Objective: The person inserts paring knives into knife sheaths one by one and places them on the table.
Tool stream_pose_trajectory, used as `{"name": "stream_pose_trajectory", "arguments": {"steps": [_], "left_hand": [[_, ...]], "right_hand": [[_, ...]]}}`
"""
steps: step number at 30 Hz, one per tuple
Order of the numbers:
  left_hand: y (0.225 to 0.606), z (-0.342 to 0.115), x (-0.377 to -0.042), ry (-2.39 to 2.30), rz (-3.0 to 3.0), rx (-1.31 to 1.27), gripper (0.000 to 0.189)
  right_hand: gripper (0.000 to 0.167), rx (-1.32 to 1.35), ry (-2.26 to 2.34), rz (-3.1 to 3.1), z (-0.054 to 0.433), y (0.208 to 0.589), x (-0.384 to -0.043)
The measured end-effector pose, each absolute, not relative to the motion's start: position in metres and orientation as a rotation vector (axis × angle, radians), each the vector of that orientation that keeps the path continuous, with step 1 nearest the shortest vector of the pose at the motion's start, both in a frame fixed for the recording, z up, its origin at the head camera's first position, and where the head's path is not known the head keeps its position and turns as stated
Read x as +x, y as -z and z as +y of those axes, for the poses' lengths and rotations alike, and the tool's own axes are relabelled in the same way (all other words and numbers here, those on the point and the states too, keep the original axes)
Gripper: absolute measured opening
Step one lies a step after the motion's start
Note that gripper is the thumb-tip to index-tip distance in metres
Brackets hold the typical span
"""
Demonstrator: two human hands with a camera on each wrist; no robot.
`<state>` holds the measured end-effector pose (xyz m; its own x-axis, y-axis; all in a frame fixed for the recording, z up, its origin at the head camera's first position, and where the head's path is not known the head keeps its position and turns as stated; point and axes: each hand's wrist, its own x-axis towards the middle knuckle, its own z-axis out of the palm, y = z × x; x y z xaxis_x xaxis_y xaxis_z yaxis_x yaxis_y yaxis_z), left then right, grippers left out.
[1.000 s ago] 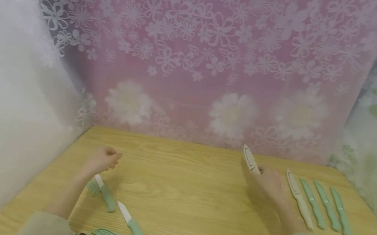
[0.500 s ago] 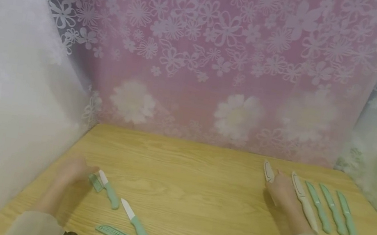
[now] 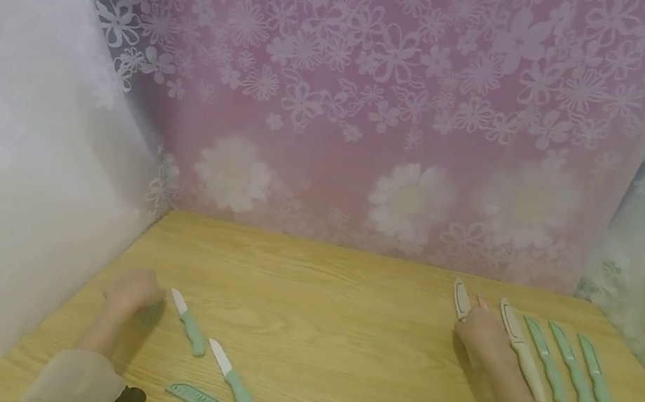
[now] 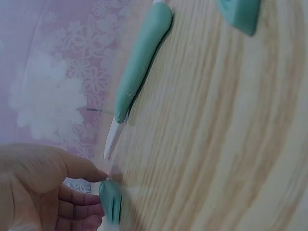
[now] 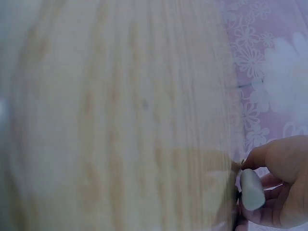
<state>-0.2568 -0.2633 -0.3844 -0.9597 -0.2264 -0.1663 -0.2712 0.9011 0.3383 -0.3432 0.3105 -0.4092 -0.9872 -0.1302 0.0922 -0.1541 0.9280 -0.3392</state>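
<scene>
At the table's left side my left hand [image 3: 134, 290] pinches a green knife sheath [image 4: 110, 199] between thumb and fingers, low over the wood. Beside it lies a small knife [image 3: 191, 334] with a green handle and bare white blade, its tip toward that hand. A second bare-bladed green knife [image 3: 243, 401] is nearer the front, and another green sheath [image 3: 193, 398] with raised lettering lies to its left. On the right, my right hand [image 3: 482, 334] holds a cream knife [image 5: 252, 190] by the handle, close over the table. Its covered blade points toward the back edge.
Right of my right hand lies another cream knife [image 3: 528, 367] in its sheath. Several sheathed green knives [image 3: 553, 368] continue that row to the right. A pink flowered curtain [image 3: 335, 125] stands behind the wooden table [image 3: 329, 316], with pale curtains at both sides.
My left hand moved down and left to the rear green sheath and has drawn it slightly away from the knife. My right hand carried the cream knife rightward and lowered it beside the row.
</scene>
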Motion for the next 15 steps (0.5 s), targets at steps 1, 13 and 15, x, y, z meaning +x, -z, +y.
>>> {"name": "stream_pose_trajectory", "arguments": {"steps": [1,13,15], "left_hand": [[0.383,-0.264,-0.258,-0.543,2.942,-0.393,0.026],[0.384,-0.27,-0.261,-0.62,2.964,-0.412,0.011],[0.385,-0.272,-0.261,-0.663,2.982,-0.397,0.012]], "right_hand": [[0.031,0.216,-0.535,-3.033,0.311,0.408,-0.343],[0.03,0.292,-0.401,-2.945,0.273,0.378,-0.335],[0.026,0.428,-0.386,-2.855,0.256,0.373,-0.33]]}}
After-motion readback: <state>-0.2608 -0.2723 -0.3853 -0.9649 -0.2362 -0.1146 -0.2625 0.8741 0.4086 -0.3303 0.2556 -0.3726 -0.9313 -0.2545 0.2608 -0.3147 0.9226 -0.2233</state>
